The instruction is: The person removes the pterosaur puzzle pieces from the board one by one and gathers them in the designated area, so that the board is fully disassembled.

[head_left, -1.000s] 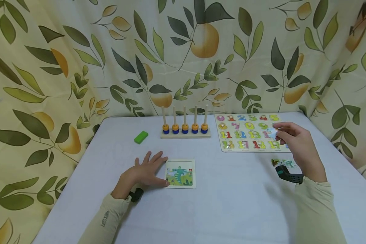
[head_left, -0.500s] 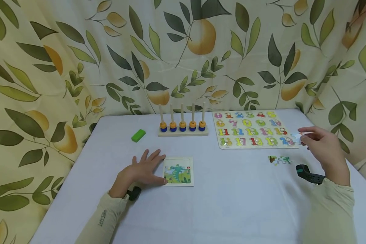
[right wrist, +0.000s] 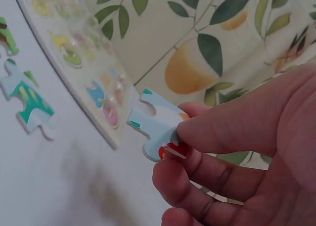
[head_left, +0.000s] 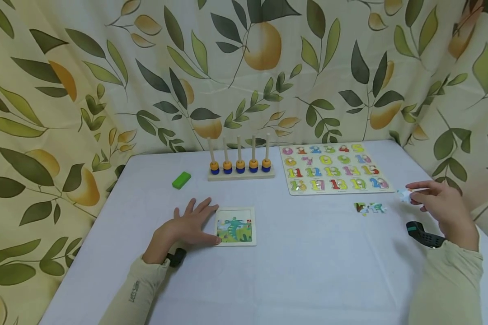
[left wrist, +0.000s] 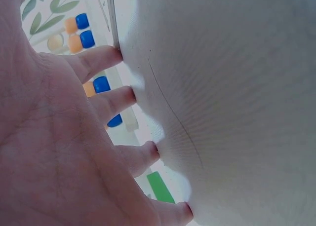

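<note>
My right hand (head_left: 445,205) pinches a light-blue jigsaw puzzle piece (right wrist: 160,120) between thumb and fingers, past the right end of the number board. Red, orange and green patches mark the piece. On the table to its left lie loose jigsaw pieces (head_left: 370,208), printed in brown, green and blue. Spread fingers of my left hand (head_left: 185,228) rest along the left side of a square white-framed dinosaur puzzle (head_left: 235,230), the thumb at its lower left corner. A blank strip shows along the picture's top. The left wrist view mostly holds my palm and white cloth.
A number board (head_left: 341,193) with colourful numerals lies at the back right. Left of it stands a wooden peg rack (head_left: 241,176) with orange and blue beads. A green block (head_left: 181,180) lies farther left. Leaf-patterned curtain (head_left: 244,76) borders the table.
My right hand has carried the jigsaw piece from over the number board to the right and lower, beyond its edge. My left hand stays at the puzzle frame. The head view shifts slightly.
</note>
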`<state>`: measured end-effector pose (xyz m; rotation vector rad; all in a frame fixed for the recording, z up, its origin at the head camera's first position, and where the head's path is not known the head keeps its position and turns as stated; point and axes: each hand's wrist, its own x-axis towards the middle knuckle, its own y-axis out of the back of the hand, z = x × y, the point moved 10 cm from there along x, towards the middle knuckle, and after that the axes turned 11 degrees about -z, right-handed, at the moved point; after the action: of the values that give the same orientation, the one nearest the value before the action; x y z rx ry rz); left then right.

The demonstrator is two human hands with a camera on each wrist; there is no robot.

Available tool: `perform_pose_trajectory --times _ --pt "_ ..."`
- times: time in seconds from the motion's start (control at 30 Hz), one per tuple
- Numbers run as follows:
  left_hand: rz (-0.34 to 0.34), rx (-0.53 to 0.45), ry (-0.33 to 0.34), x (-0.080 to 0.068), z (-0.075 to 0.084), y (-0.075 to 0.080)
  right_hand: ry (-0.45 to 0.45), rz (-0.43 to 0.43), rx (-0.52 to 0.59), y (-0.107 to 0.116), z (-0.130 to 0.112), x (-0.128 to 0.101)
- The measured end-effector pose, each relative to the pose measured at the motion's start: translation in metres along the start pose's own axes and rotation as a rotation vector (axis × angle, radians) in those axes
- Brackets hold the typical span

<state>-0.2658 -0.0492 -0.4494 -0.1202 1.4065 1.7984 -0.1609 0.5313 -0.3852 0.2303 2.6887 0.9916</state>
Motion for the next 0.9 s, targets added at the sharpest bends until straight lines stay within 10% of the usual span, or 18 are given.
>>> perform_pose_trajectory --times 0.9 --pt "-0.001 0.02 0.011 0.006 0.002 0.001 -0.059 -0.154 -0.11 -0.018 0.041 0.023"
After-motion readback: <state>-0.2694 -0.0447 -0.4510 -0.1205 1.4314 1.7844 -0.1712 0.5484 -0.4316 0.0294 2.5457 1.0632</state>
